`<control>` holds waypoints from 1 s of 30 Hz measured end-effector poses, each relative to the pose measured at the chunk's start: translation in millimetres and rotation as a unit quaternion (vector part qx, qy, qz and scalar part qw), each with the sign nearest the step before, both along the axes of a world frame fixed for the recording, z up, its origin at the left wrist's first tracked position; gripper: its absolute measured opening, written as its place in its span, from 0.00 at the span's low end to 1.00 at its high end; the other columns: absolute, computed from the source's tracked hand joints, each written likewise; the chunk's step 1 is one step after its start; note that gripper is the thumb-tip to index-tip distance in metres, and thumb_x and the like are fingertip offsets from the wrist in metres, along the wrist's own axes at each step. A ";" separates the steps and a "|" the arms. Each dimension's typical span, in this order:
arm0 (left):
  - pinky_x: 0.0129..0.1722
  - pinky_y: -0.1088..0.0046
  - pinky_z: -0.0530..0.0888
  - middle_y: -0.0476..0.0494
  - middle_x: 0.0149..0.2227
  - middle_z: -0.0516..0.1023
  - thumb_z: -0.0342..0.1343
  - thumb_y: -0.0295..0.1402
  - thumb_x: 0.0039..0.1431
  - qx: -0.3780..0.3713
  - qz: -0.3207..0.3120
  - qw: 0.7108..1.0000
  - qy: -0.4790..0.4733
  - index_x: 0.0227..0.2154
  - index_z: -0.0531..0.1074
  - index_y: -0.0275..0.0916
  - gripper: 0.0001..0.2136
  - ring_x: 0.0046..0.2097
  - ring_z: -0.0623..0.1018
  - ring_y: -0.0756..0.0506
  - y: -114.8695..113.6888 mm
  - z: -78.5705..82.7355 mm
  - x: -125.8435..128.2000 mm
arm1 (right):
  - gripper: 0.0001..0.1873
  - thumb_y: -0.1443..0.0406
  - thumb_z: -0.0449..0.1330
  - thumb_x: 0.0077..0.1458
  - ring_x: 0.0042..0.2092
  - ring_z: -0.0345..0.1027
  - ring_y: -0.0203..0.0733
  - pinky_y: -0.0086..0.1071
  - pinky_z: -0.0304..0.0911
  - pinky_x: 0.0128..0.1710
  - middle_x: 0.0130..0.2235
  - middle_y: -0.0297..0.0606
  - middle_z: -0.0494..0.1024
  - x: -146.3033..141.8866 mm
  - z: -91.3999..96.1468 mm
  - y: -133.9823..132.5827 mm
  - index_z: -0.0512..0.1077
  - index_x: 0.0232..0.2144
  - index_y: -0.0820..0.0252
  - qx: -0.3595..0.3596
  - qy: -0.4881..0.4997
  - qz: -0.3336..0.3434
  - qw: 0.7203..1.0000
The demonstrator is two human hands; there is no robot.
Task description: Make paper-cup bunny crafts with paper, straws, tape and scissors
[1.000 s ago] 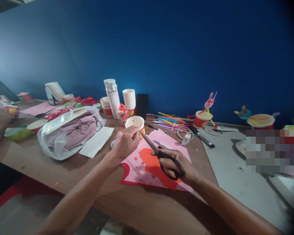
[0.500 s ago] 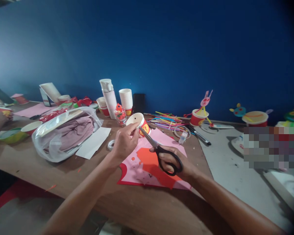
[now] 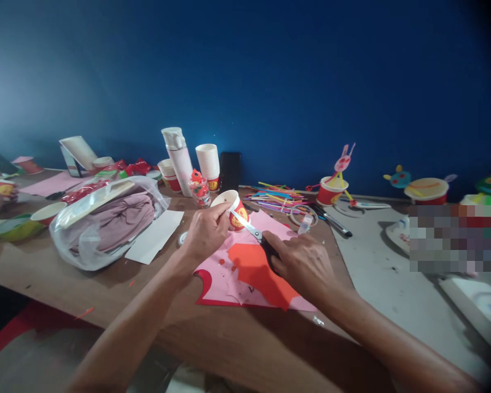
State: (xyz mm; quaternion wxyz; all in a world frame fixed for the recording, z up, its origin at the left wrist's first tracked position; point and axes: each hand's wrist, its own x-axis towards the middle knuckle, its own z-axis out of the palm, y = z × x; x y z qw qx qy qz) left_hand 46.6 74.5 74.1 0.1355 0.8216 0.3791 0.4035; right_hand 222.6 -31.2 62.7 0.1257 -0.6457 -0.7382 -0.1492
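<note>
Paper cup [image 3: 234, 210], red-printed, held above table [image 3: 159, 305], L hand [image 3: 207, 232] grip clenched on it. R hand [image 3: 303, 265] grasping scissors [image 3: 247, 226], blades at cup edge; cut progress: cannot tell.

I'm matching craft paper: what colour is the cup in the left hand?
The paper cup is red with a yellow emblem, shown best in the head view.

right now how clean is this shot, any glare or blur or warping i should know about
In the head view, the blue wall is paler at the left and falls to black in the top right corner, the wooden table looks bowed by the curved image, the scissors blade shows a bright glare, and a pixelated patch hides part of the right side.
</note>
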 end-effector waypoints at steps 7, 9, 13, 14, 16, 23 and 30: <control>0.29 0.78 0.69 0.46 0.25 0.77 0.47 0.27 0.55 0.027 0.011 0.999 0.018 0.39 0.74 0.37 0.12 0.28 0.76 0.49 -2.5 -4.2 0.6 | 0.18 0.61 0.54 0.51 0.21 0.60 0.34 0.27 0.48 0.22 0.20 0.32 0.72 7.5 1.7 2.8 0.70 0.45 0.56 -0.172 0.333 0.055 0.926; 0.31 0.77 0.70 0.45 0.26 0.77 0.47 0.26 0.56 0.055 0.006 0.998 0.019 0.40 0.74 0.36 0.13 0.30 0.76 0.49 -3.6 -5.9 1.2 | 0.21 0.57 0.55 0.52 0.19 0.55 0.31 0.25 0.48 0.20 0.17 0.28 0.66 12.3 1.7 5.6 0.68 0.47 0.59 -0.289 0.504 0.096 0.808; 0.33 0.76 0.69 0.44 0.29 0.77 0.46 0.24 0.56 0.140 0.011 0.990 0.028 0.41 0.73 0.36 0.13 0.31 0.75 0.49 -5.2 -8.1 2.1 | 0.24 0.55 0.55 0.54 0.16 0.47 0.28 0.25 0.47 0.19 0.14 0.23 0.57 13.5 -13.3 11.2 0.67 0.47 0.67 -0.329 0.711 0.198 0.589; 0.32 0.76 0.69 0.44 0.28 0.77 0.46 0.24 0.57 0.153 0.014 0.988 0.025 0.41 0.73 0.35 0.13 0.31 0.75 0.49 -5.7 -8.2 2.2 | 0.23 0.55 0.56 0.53 0.16 0.45 0.27 0.25 0.50 0.20 0.14 0.21 0.55 11.4 -19.4 11.9 0.67 0.46 0.67 -0.318 0.748 0.213 0.542; 0.32 0.77 0.69 0.45 0.27 0.76 0.46 0.23 0.56 0.164 0.012 0.986 0.007 0.42 0.72 0.35 0.13 0.30 0.75 0.50 -7.0 -7.9 2.8 | 0.23 0.56 0.55 0.54 0.16 0.44 0.27 0.28 0.55 0.25 0.12 0.20 0.55 5.1 -31.0 11.6 0.67 0.46 0.66 -0.306 0.793 0.240 0.468; 0.33 0.78 0.71 0.47 0.27 0.77 0.45 0.22 0.57 0.171 -0.003 0.984 -0.054 0.41 0.71 0.36 0.13 0.31 0.76 0.51 -12.2 -4.3 7.4 | 0.24 0.52 0.56 0.51 0.15 0.42 0.27 0.30 0.57 0.27 0.10 0.18 0.52 -12.7 -42.3 3.2 0.68 0.45 0.62 -0.306 0.833 0.233 0.397; 0.35 0.77 0.71 0.45 0.28 0.78 0.46 0.23 0.56 0.161 0.003 0.986 -0.037 0.41 0.71 0.34 0.13 0.31 0.77 0.50 -7.3 -10.2 4.4 | 0.25 0.55 0.56 0.52 0.17 0.50 0.29 0.25 0.48 0.19 0.16 0.25 0.60 5.2 -22.9 10.2 0.66 0.49 0.64 -0.309 0.665 0.181 0.655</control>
